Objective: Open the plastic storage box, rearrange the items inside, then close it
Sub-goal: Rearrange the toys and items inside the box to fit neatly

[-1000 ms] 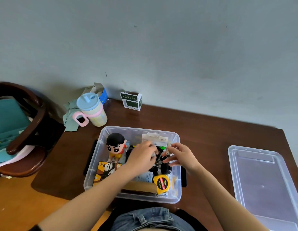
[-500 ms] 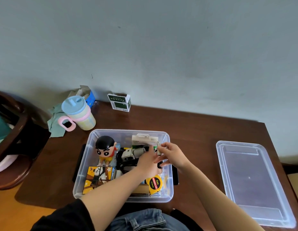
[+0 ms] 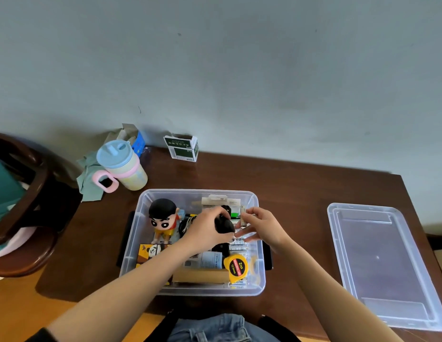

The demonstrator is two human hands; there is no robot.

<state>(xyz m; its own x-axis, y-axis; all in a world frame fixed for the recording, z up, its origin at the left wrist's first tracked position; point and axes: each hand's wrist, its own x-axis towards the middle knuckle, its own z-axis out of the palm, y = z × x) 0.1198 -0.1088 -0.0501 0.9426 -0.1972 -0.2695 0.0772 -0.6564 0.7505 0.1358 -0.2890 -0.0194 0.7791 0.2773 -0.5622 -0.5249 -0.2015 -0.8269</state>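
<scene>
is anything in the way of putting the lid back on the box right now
Yes. Both hands are over the open box: the left hand grips a black item, the right hand beside it. The lid lies apart on the table's right.

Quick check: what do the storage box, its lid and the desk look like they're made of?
Storage box: clear, glossy plastic by the look; its contents show through the walls.
Lid: apparently the same translucent plastic, faintly frosted, the desk visible through it.
Desk: dark brown, seemingly polished wood or veneer; it shows soft reflections.
</scene>
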